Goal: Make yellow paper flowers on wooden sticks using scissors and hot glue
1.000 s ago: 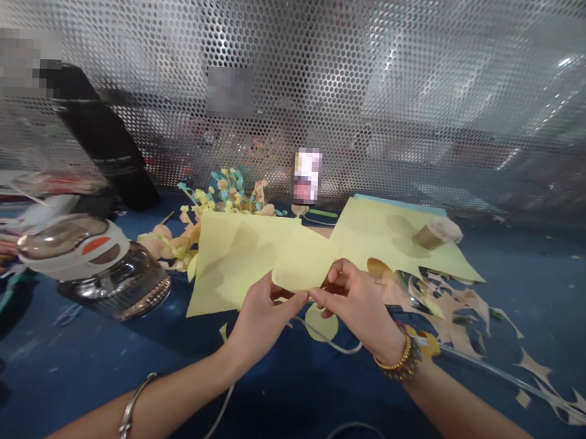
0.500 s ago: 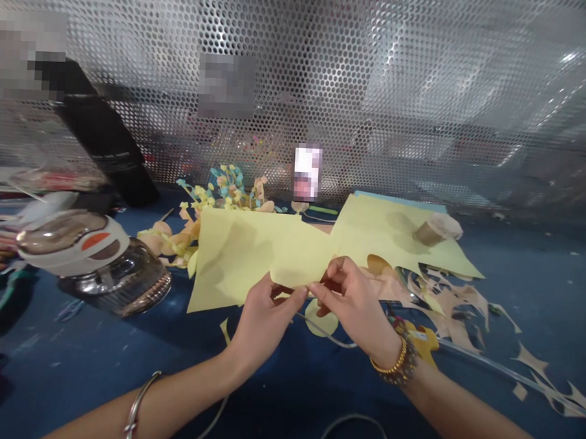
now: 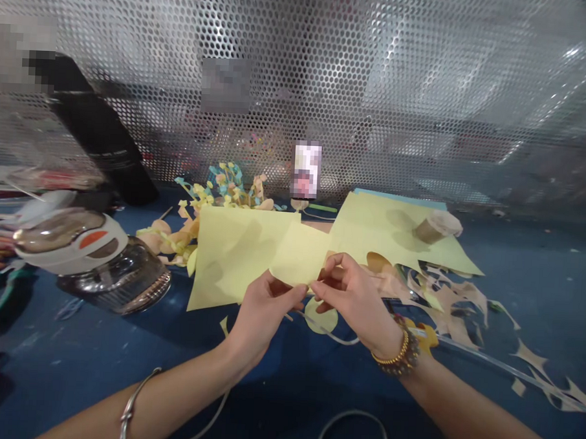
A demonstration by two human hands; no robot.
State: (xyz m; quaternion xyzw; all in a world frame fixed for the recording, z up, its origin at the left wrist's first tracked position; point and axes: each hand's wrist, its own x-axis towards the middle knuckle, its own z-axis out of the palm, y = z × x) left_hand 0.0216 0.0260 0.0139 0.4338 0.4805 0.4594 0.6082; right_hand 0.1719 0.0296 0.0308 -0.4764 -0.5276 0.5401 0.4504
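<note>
A small piece of yellow paper (image 3: 298,255) is pinched along its near edge by both hands. My left hand (image 3: 264,309) has thumb and fingers closed on it from the left. On the other side, my right hand (image 3: 350,303) grips the same piece between thumb and fingertips. Behind it lies a larger yellow sheet (image 3: 228,249), partly covered by the held piece. A round yellow paper disc (image 3: 322,316) rests on the table just below the right fingers, with a pale cord passing beside it.
Paper flowers (image 3: 226,187) stand behind the sheets. At left are a clear jar (image 3: 115,283) with a white band and green-handled pliers (image 3: 10,298). A roll (image 3: 438,227) sits on yellow sheets at right, near paper scraps (image 3: 457,304). Perforated metal (image 3: 281,38) forms the back wall.
The held paper has tilted and shifted slightly, its upper edge now leaning more to the right. Both hands keep nearly the same place and still pinch it.
</note>
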